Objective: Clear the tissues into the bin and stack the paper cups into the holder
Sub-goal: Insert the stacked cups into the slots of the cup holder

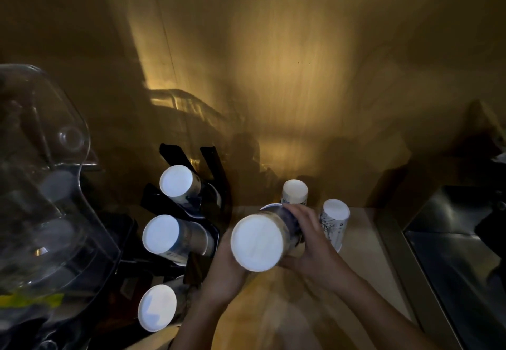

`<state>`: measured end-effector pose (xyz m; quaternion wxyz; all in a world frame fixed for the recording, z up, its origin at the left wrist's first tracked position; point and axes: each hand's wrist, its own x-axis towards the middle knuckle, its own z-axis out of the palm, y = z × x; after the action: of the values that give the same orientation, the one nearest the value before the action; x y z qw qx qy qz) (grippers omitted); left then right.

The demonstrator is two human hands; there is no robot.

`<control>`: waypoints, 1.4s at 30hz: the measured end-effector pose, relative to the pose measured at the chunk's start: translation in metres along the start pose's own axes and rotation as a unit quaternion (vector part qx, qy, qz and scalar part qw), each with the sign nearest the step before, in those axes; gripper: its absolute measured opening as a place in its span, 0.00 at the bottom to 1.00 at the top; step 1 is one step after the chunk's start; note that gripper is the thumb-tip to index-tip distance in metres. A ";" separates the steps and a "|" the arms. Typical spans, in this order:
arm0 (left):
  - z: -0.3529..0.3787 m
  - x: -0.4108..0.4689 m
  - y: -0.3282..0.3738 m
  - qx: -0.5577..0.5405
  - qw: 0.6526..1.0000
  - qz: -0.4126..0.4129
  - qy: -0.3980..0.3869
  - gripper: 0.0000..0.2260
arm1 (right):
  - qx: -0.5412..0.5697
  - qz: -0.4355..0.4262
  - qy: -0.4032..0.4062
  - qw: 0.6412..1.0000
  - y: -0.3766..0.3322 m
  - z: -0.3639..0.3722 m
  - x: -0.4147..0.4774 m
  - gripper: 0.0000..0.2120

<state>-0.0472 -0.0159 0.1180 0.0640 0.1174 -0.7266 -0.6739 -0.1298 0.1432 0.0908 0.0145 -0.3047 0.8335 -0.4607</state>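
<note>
Both my hands hold a stack of upside-down paper cups [257, 242], its white base facing the camera. My left hand [224, 270] grips it from below on the left; my right hand [309, 242] wraps its far side. The black cup holder [210, 168] stands to the left with three cup stacks in it: one at the back [176, 181], one in the middle [161, 233], one at the front [157, 307]. Two more upturned paper cups stand on the counter behind my right hand, one further back [295, 191] and one to the right [334, 216]. No tissues or bin are visible.
A clear plastic container [46, 185] with a curved lid fills the left side. A wooden wall [273, 75] rises close behind the counter [364, 262]. A dark metal surface [460, 253] lies to the right.
</note>
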 end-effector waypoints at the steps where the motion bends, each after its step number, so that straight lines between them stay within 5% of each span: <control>1: 0.000 0.004 0.001 0.016 0.999 0.030 0.013 0.17 | 0.019 0.000 0.004 1.000 -0.001 0.001 0.002 0.42; 4: -0.006 0.011 0.012 0.044 0.996 0.071 0.037 0.22 | 0.086 0.022 0.025 0.996 -0.010 0.003 0.007 0.40; 9: -0.019 0.008 0.035 -0.051 0.993 0.093 0.046 0.13 | 0.176 0.039 0.018 0.983 -0.032 0.003 0.026 0.35; 17: -0.068 0.019 0.091 -0.063 0.978 0.182 0.085 0.17 | 0.187 -0.010 -0.023 0.982 -0.095 0.009 0.094 0.30; 33: -0.129 0.059 0.065 -0.157 0.970 0.108 0.149 0.07 | 0.087 0.012 -0.139 0.986 -0.107 0.064 0.160 0.41; 39: -0.132 0.059 0.058 -0.094 0.978 0.098 0.159 0.18 | 0.048 0.009 -0.096 0.994 -0.102 0.062 0.162 0.37; 42: -0.132 0.060 0.059 -0.083 0.985 0.079 0.130 0.28 | -0.057 -0.025 -0.081 0.995 -0.103 0.059 0.162 0.38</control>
<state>-0.0767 -0.1548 0.1840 0.2201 0.1405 -0.6605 -0.7039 -0.1927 -0.0258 0.1783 0.0528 -0.3626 0.8466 -0.3860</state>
